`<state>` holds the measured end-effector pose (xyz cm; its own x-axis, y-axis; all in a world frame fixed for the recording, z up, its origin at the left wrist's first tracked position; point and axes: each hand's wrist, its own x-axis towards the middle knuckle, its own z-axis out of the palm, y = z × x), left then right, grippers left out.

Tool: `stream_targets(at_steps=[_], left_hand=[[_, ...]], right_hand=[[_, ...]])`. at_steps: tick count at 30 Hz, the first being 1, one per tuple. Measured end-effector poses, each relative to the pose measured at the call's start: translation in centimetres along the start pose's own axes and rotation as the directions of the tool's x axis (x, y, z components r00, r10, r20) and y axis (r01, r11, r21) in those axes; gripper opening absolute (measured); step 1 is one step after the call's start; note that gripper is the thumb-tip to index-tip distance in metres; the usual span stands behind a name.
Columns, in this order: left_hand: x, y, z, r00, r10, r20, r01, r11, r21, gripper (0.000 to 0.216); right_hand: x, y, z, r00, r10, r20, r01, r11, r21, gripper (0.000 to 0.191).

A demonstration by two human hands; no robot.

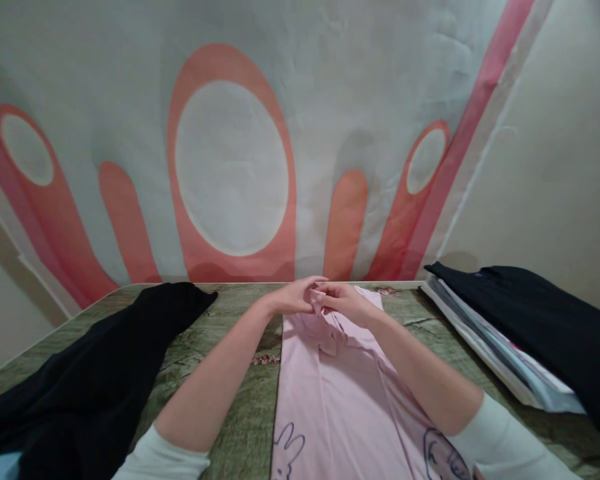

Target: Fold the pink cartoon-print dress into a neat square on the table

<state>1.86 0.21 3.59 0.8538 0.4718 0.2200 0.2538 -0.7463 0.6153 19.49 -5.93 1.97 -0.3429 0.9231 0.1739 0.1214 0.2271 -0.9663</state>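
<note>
A pink garment (350,393) with dark line drawings near its lower end lies lengthwise on the table before me, its long edges folded in. At its far end my left hand (300,297) and my right hand (347,303) meet, fingers closed on a bunched bit of the pink cloth. That gathered part is lifted a little, and loose folds hang just below it. Some of my fingertips are hidden behind the fabric and each other.
Black clothing (115,360) lies in a heap on the left. To the right stands a stack of folded clothes (510,360) topped by a black garment (540,313). The wood-patterned tabletop (245,413) ends at a wall hanging (320,100) with orange shapes.
</note>
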Motion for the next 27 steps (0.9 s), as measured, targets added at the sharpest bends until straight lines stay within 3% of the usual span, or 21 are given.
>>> stream_targets(at_steps=[2,4,7,9,11,15,17,19,23,27], left_hand=[[0.0,1.4,-0.6,0.993,-0.048,0.109,0.051,0.998,-0.028,0.053],[-0.5,1.8,-1.6,0.963,-0.156,0.219,0.152,0.988,0.032,0.035],[-1.8,1.8,-3.7,0.857,-0.312,0.411,0.286,0.950,0.124,0.026],[-2.4,2.0,-4.7,0.781,-0.353,0.515,0.361,0.928,0.089,0.037],[-2.4,2.7,-4.8,0.778,-0.334,0.532,0.397,0.918,-0.004,0.052],[-0.1,3.7,-1.7,0.885,-0.347,0.309,0.383,0.922,-0.062,0.044],[1.9,3.4,0.8,0.847,-0.514,0.137,0.513,0.857,0.051,0.036],[3.8,2.5,3.0,0.780,-0.611,-0.135,0.625,0.760,0.179,0.029],[6.2,0.3,6.0,0.746,-0.612,-0.263,0.662,0.724,0.192,0.031],[6.5,-1.3,7.5,0.729,-0.595,-0.340,0.675,0.708,0.208,0.030]], right_hand=[[-0.3,-1.1,-0.6,0.992,0.011,0.129,-0.026,0.993,0.115,0.033],[-0.9,-1.4,-1.9,0.993,0.033,0.112,-0.043,0.995,0.087,0.037],[-2.6,-0.6,-4.8,0.996,0.088,-0.026,-0.091,0.984,-0.155,0.035],[-4.0,0.7,-7.1,0.992,0.093,-0.087,-0.117,0.931,-0.345,0.029],[-5.3,2.3,-9.5,0.984,0.039,-0.174,-0.120,0.866,-0.485,0.023],[-6.3,5.9,-13.4,0.918,-0.073,-0.389,-0.169,0.817,-0.552,0.019],[-5.9,7.6,-14.3,0.885,-0.129,-0.446,-0.137,0.846,-0.516,0.022],[-5.1,9.0,-14.6,0.876,-0.156,-0.457,-0.088,0.879,-0.468,0.028],[-3.7,10.3,-14.5,0.894,-0.180,-0.410,-0.016,0.902,-0.432,0.040],[-2.9,10.5,-14.9,0.931,-0.170,-0.324,0.025,0.913,-0.407,0.054]])
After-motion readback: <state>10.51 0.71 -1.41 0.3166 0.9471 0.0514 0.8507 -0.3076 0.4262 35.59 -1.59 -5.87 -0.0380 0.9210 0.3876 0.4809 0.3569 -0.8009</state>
